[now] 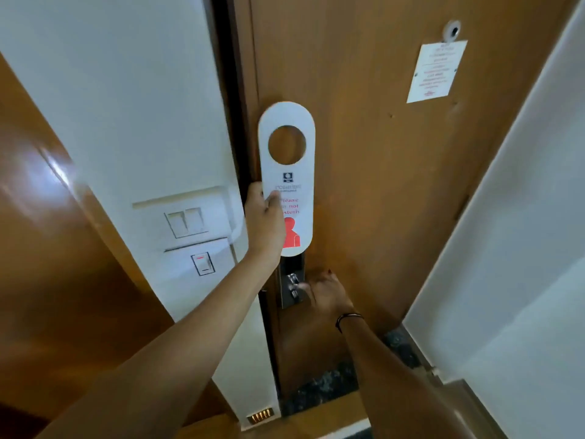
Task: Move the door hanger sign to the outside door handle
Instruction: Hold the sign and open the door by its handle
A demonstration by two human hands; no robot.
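Holding the sign [286, 172] upright against the door [364, 153], the left hand [264, 221] pinches its lower left edge, thumb across the printed face and the other fingers hidden behind the card. The sign is a white oblong with rounded ends and a round hole near its top, through which the brown door shows. Below the hole sit a small dark logo, red lettering partly covered by the thumb, and a red figure near the bottom. It hangs on nothing; only the hand carries it, close to the door's left edge.

Just below the sign, a dark metal lock plate [292, 288] is fixed to the door. The right hand [323, 294] reaches to that plate, fingers curled at a shiny metal piece on it; whether they actually grasp the piece or only touch it cannot be told, since the hand is blurred and seen from behind. A thin dark band [348, 319] circles the right wrist.

High on the door, up and right of the sign, a white notice [437, 71] is fixed, with a small peephole [453, 31] just above it. Left of the door, on the white wall, is a switch panel [190, 231] with two rocker switches above and a single one below. No outside handle is in view.
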